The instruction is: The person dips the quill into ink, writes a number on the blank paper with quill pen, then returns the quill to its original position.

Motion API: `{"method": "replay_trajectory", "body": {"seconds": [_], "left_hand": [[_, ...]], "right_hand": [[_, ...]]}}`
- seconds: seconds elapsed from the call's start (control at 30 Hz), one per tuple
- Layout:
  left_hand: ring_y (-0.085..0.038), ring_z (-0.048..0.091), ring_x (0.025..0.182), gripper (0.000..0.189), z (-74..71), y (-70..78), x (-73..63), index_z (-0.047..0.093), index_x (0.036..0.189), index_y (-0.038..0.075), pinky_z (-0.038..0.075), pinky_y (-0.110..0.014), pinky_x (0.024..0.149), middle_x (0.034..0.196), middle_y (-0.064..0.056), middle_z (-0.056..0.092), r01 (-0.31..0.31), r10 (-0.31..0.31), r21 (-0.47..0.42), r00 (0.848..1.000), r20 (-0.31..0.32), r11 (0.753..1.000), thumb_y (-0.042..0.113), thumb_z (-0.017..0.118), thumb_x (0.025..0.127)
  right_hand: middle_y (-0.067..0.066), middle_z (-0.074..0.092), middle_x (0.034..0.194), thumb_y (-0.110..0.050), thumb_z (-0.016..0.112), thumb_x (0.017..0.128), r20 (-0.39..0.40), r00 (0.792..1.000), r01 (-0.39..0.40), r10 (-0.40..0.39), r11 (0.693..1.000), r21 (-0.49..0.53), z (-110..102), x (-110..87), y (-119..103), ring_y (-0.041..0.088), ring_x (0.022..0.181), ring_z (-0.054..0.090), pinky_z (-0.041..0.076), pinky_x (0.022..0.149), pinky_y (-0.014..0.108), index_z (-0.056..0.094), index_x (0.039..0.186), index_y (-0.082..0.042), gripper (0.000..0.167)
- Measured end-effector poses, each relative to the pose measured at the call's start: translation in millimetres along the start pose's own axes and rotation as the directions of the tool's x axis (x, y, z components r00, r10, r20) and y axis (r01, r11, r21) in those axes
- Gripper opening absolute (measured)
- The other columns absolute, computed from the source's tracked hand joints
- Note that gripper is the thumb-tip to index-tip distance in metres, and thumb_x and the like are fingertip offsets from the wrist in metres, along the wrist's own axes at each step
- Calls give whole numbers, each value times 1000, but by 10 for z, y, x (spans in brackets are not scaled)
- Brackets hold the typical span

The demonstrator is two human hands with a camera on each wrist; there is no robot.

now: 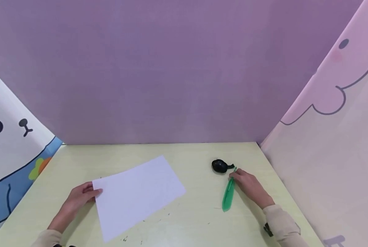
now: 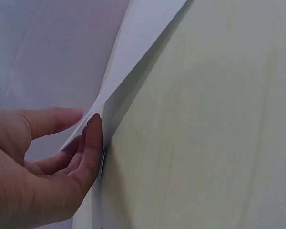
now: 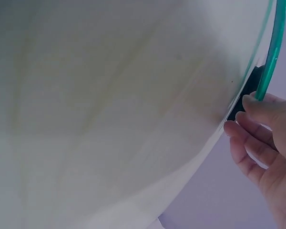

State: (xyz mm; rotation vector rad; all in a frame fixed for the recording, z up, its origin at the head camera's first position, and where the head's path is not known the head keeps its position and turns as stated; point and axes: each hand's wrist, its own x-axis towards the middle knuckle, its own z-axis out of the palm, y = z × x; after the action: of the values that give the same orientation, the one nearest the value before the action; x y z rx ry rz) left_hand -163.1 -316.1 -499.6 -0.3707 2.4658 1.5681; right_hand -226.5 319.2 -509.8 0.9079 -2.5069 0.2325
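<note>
My left hand [image 1: 77, 200] pinches a white sheet of paper [image 1: 140, 195] near its upper left corner. That edge is raised from the table in the left wrist view, with the thumb on one face of the paper [image 2: 138, 47] and fingers behind it. At the right, my right hand [image 1: 250, 185] pinches the narrow upper end of a long, glossy green object [image 1: 228, 197], whose wider, rounded end points toward me. Just beyond those fingertips lies a small black rounded object [image 1: 219, 166] with a short neck; whether it touches the green object cannot be told.
The pale wooden table [image 1: 199, 216] carries small dark marks near the front. A purple wall [image 1: 184, 75] stands along its back edge. Panels with cartoon pictures rise at the left [image 1: 14, 151] and right [image 1: 332, 147] sides.
</note>
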Motion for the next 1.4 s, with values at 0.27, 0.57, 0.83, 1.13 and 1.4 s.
{"method": "replay_trajectory", "body": {"seconds": [0.27,0.57,0.83,1.13,1.4], "left_hand": [[10,53,96,78,-82,-61,-29,30,151,-22,48,-9,79,143,-34,55,7,-10,53,998,70,999,26,68,102],[12,54,91,70,-69,-74,-68,53,143,-13,46,-10,78,121,-5,74,17,-16,71,1000,-12,997,36,74,98],[-1,70,83,61,10,-140,-91,52,141,-16,64,-25,77,103,0,73,-8,1,-87,997,-71,996,19,77,97],[-9,74,82,60,66,-134,-67,41,148,-14,67,-37,76,103,-5,75,-2,-5,-152,999,-43,988,17,67,104],[-9,74,80,60,81,-83,-59,36,152,-12,67,-37,75,99,-6,77,-17,11,-162,999,-38,987,18,61,107]], "right_hand": [[4,64,88,8,87,76,-49,999,-14,13,1000,-11,39,37,1,16,73,63,57,56,29,77,104,-9,34],[1,64,81,1,90,76,-79,995,-66,64,998,-25,9,61,10,6,60,50,42,46,19,78,103,-9,31],[-2,63,78,-5,85,85,-39,992,-123,123,992,15,-19,96,-1,5,61,53,41,48,18,76,107,-8,24],[4,68,82,-4,81,90,-44,987,-154,155,988,29,-56,149,12,4,60,45,37,48,18,71,108,-3,21],[3,69,83,-6,78,93,5,974,-227,228,971,68,-91,219,11,6,63,51,43,52,21,70,108,-5,17]]}}
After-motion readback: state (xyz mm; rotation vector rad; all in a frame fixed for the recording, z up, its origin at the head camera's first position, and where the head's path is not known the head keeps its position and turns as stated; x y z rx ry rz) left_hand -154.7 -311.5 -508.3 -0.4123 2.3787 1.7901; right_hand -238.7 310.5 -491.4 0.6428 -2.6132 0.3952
